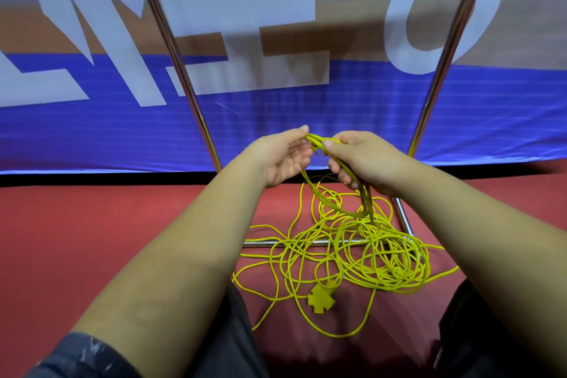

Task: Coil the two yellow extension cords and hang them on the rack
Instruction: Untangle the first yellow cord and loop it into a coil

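Note:
A tangled heap of yellow extension cord [362, 252] lies on the red floor between my legs, with a yellow multi-socket end [320, 301] at its near edge. My right hand [365, 159] grips a few gathered loops that hang down to the heap. My left hand [285, 156] pinches the same strands at their top, thumb against fingers. The chrome rack [181, 70] stands behind the heap, its two poles rising left and right and its base bar [276, 243] lying under the cord. I cannot tell the two cords apart in the tangle.
A blue banner with large white letters [92, 126] hangs right behind the rack. The rack's right pole [441, 70] and its foot [405, 218] stand close to my right hand. Red carpet [92, 239] spreads to the left. My dark trouser legs frame the heap.

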Available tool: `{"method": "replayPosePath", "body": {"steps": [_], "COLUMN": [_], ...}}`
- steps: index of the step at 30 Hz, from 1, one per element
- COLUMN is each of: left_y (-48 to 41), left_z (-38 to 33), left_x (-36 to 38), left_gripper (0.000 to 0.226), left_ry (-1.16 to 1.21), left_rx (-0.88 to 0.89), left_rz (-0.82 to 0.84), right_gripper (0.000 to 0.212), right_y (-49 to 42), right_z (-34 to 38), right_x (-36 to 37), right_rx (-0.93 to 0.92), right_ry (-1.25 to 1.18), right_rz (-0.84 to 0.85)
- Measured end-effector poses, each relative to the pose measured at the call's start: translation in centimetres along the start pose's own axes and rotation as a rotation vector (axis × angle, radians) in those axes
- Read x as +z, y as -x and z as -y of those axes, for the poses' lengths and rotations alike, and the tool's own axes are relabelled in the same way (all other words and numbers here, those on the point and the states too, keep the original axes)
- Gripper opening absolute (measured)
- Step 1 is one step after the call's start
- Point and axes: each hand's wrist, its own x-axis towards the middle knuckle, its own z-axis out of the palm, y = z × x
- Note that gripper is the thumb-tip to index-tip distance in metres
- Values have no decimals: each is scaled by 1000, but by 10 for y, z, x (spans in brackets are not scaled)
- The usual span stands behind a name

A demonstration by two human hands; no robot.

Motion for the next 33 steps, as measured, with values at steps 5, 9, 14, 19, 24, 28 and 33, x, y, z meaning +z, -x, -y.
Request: {"method": "replayPosePath", "body": {"steps": [5, 9, 14, 19, 24, 28, 33], "left_y": [-2, -1, -5, -2, 3, 1, -5], "left_z": [-1, -5, -7, -6, 4, 31, 77], "left_x": [-3, -2, -4, -7, -7, -4, 13], "left_gripper": [6, 7, 4, 26, 22, 19, 40], "left_ry": [85, 184, 276, -21, -675, -1080, -1468], "left_rx": [3, 53, 137, 61, 56, -115, -279], "left_rz": [6, -45, -138, -196, -284, 33, 458], "right_gripper": [32, 28, 22, 24, 28, 29, 23], "right_y": [3, 4, 2, -3, -8, -14, -17], "right_z": [1, 1, -1, -4, -3, -1, 6], "right_x": [2, 4, -3, -4, -4, -9, -23], "right_rx": [46, 68, 88, 41, 68, 100, 96], "right_ry": [25, 33, -10, 5, -163, -281, -396], "right_rz": [66, 95, 145, 66, -56, -188, -306]}}
